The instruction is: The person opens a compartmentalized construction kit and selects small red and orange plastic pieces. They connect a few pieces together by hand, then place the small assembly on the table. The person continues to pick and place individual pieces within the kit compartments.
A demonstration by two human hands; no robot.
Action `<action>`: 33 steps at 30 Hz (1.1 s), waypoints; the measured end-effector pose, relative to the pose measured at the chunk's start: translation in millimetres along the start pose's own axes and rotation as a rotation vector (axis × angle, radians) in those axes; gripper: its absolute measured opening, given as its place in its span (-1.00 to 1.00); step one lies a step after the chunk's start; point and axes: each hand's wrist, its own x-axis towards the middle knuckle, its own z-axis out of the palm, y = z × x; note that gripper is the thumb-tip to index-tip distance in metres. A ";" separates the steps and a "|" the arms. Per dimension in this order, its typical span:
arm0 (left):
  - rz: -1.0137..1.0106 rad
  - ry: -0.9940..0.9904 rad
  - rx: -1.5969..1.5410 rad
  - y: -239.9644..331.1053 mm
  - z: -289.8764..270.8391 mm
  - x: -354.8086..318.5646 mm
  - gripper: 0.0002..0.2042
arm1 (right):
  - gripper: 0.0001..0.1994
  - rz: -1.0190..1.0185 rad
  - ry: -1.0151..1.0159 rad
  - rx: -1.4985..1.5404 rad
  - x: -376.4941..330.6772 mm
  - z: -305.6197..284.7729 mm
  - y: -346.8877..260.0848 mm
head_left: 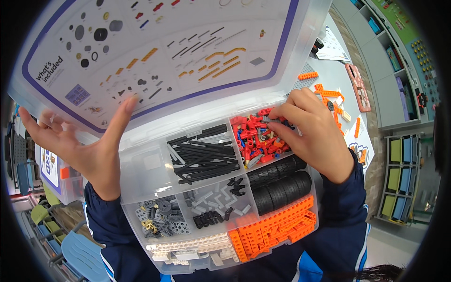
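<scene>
My left hand (91, 155) holds the raised clear lid (159, 123) of a storage box, thumb on the inner side and fingers behind the translucent plastic. A printed sheet with part pictures (188, 42) lines the lid. My right hand (312, 129) is over the compartment of small red connectors (251, 136). Its thumb and forefinger close around a small grey piece (268, 119), partly hidden. Other compartments hold black rods (206, 157), black tyres (284, 191), grey connectors (216, 199), grey gears (162, 218), white beams (188, 249) and orange beams (275, 228).
Beyond the box's right side, orange beams (331, 94) and a pink phone case (358, 87) lie on the table. Another box (61, 174) stands at the left, near a blue chair (87, 254). Shelves with coloured bins (399, 178) are at the right.
</scene>
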 end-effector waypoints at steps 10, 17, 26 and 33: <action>0.024 -0.027 0.008 -1.2 -2.7 1.9 0.28 | -0.83 0.404 0.003 0.938 2.7 -29.5 -5.6; 0.013 -0.036 -0.043 -2.3 -1.1 1.2 0.28 | -0.73 0.603 -0.259 1.442 9.7 -34.6 -9.9; -0.038 -0.043 -0.066 5.3 0.1 0.8 0.31 | -0.86 -0.066 -0.270 0.350 3.3 -5.9 -17.2; -0.009 -0.043 -0.242 0.4 2.1 2.5 0.38 | -0.83 -0.257 -0.334 0.268 10.2 -5.3 -14.7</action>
